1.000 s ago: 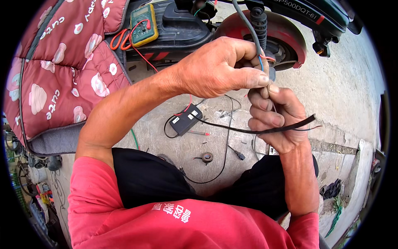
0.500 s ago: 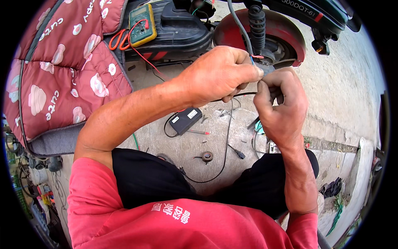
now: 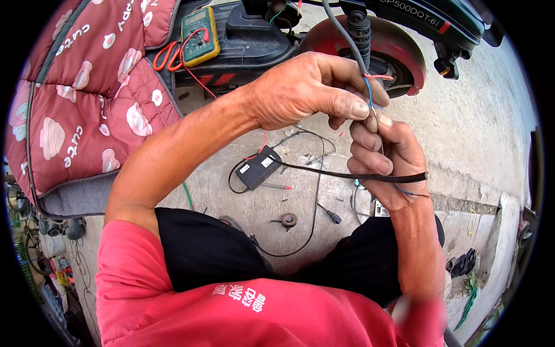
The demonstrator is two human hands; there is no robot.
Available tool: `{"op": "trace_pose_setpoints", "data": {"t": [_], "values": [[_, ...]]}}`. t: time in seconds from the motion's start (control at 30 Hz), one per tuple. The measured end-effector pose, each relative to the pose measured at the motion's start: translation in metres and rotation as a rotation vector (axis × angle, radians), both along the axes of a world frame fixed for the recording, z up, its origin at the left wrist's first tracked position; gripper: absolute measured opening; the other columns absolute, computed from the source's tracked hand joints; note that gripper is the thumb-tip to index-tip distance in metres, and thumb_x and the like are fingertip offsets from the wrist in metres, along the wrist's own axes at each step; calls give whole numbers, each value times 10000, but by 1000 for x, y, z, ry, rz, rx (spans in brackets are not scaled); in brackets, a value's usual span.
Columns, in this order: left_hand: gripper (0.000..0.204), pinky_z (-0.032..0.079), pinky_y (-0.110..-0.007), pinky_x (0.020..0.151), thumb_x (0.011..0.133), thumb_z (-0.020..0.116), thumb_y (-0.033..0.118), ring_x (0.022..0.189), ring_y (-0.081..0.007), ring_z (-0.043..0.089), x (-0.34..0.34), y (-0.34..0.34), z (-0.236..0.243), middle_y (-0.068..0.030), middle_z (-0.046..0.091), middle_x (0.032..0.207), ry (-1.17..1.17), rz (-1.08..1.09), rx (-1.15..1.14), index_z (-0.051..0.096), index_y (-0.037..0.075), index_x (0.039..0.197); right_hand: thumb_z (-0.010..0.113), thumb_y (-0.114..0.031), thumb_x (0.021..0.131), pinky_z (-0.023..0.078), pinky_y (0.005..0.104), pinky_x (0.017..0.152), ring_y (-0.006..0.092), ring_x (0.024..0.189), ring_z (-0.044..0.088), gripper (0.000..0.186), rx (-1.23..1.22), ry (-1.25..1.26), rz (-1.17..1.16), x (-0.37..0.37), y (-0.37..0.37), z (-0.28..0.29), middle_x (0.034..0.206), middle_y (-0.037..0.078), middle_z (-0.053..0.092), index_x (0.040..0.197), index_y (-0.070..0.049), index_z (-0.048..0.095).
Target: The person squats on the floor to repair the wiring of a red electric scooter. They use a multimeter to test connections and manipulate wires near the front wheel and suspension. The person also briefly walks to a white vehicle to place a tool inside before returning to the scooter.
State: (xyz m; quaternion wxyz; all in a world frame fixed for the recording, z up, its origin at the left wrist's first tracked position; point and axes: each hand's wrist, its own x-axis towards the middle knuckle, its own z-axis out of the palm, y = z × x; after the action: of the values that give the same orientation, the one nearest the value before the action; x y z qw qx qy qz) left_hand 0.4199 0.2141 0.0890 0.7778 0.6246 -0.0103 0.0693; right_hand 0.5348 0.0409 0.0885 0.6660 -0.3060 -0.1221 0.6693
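Observation:
A grey cable [image 3: 345, 33] comes down from the top and splits into a blue wire [image 3: 369, 91] and a short red wire [image 3: 379, 77]. My left hand [image 3: 315, 95] has its thumb against the blue wire's lower end, with fingers reaching behind the cable. Just below, my right hand [image 3: 388, 144] pinches a thin brownish wire [image 3: 379, 136] where it meets the blue wire's end. A black cable [image 3: 324, 171] runs from a black power box [image 3: 259, 168] across my right fingers to the wrist. Another thin blue wire [image 3: 404, 189] lies against that palm.
A yellow-green multimeter [image 3: 199, 36] with red leads rests on the scooter's dark footboard [image 3: 257, 49]. Beyond my hands is the red-rimmed wheel [image 3: 407, 52]. A tape roll [image 3: 288, 220], a plug [image 3: 332, 216] and a red-tipped screwdriver [image 3: 277, 186] lie on the concrete. A quilted pink cover [image 3: 87, 104] hangs at left.
My right hand has turned and dropped slightly, bringing the black cable into view across its fingers. My left fingers have stretched out behind the grey cable, showing more of the blue and red wires.

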Motion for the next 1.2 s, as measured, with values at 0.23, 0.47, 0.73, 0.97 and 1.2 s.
{"op": "trace_pose_setpoints", "data": {"t": [0.23, 0.47, 0.73, 0.97, 1.2], "values": [[252, 447, -220, 660, 874, 679, 191, 774, -82, 560, -4, 1, 11, -48, 645, 888, 3, 15, 196, 639, -18, 1009, 549, -235, 922, 335, 209, 516, 53, 513, 412, 157, -20, 264, 125, 0, -3, 0, 772, 4, 523, 912, -78, 562], [261, 409, -218, 637, 904, 658, 259, 725, -56, 493, -6, -8, 9, 4, 583, 820, -24, 115, 333, 615, 12, 974, 590, -164, 876, 349, 216, 534, 79, 526, 437, 110, -62, -19, -24, -2, -3, 8, 753, 14, 527, 892, -56, 574], [289, 390, -214, 545, 917, 628, 287, 639, -41, 470, -8, -24, 12, 13, 535, 718, 109, 236, 420, 596, 4, 968, 623, -1, 791, 354, 224, 473, 77, 527, 465, 83, -19, -1169, -376, -2, -2, 6, 668, 2, 512, 767, -58, 566], [285, 409, -218, 489, 922, 616, 261, 594, -66, 504, -6, -31, 8, -11, 554, 723, 271, 254, 143, 599, -21, 964, 629, 22, 769, 384, 241, 479, 80, 529, 475, 91, 105, -1715, -539, -4, 5, 5, 677, 6, 504, 772, -40, 562], [378, 464, -217, 576, 884, 668, 190, 632, -84, 548, -5, -10, 5, -46, 614, 840, 71, 85, -34, 591, -27, 1184, 568, -132, 855, 346, 198, 498, 62, 534, 456, 99, -115, -733, -255, 2, -1, 12, 650, 2, 531, 829, -40, 594]]}}
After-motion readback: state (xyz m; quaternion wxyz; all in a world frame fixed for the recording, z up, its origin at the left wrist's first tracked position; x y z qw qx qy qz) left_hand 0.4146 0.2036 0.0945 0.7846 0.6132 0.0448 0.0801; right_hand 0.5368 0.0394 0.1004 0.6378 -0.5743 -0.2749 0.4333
